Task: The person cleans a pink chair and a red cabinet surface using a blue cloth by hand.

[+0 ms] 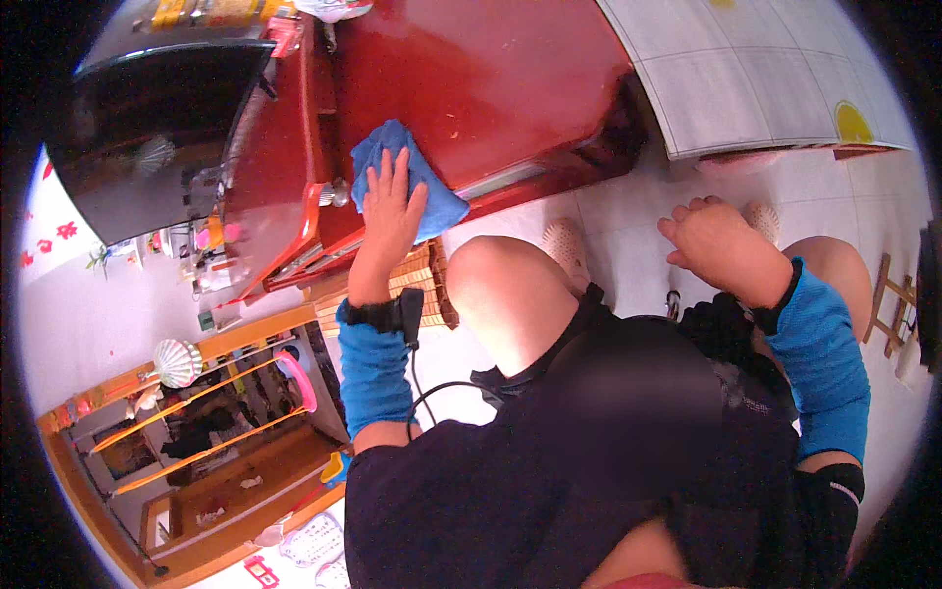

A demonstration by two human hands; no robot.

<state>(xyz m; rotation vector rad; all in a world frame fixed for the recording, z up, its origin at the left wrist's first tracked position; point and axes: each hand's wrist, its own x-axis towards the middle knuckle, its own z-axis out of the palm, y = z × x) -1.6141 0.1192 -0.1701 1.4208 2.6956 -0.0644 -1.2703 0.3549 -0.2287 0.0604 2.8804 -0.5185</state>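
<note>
My left hand (390, 206) presses a crumpled blue cloth (412, 162) under its palm, fingers spread over it. That cloth lies on the glossy red surface of a cabinet (478, 88), close to its edge. Just left of the cloth, a clear round knob (340, 193) sticks out from the cabinet. My right hand (710, 243) hovers near my right knee, its fingers loosely bent and apart, with nothing seen in it; its palm is hidden. Both forearms wear blue sleeves with dark cuffs.
A flat-screen television (169, 140) stands at left. Below it, a wooden-framed cabinet (199, 508) carries a shell ornament (176, 363). A woven bamboo piece (416, 280) sits beneath my left wrist. A tile-patterned board or tabletop (736, 81) juts in at upper right. A wooden stool (890, 309) stands at right.
</note>
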